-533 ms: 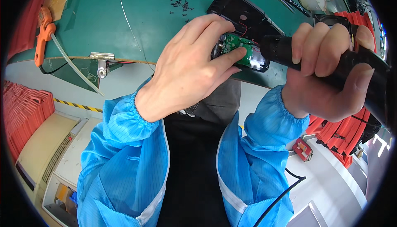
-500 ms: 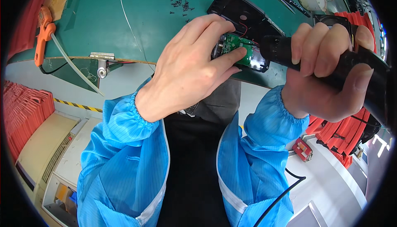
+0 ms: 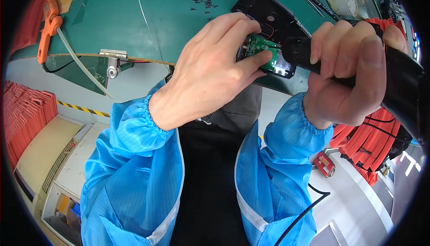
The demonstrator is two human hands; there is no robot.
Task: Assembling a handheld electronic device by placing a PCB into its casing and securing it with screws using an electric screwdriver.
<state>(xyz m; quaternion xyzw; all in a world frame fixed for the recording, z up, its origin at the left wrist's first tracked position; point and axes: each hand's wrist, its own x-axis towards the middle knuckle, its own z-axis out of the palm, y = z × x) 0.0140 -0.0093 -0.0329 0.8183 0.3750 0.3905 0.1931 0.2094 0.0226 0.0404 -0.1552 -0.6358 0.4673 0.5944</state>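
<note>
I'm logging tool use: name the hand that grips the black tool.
The right hand, its fingers wrapped around the black tool; the left hand instead has its thumb on the green circuit board.

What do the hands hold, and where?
Right hand: black tool, by its body behind the nose. Left hand: thumb on green board; whether it grips, can't tell.

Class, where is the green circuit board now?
In the head view, the green circuit board sits in the upper half, right of centre, between the left hand and the black tool held in the right hand.
</note>
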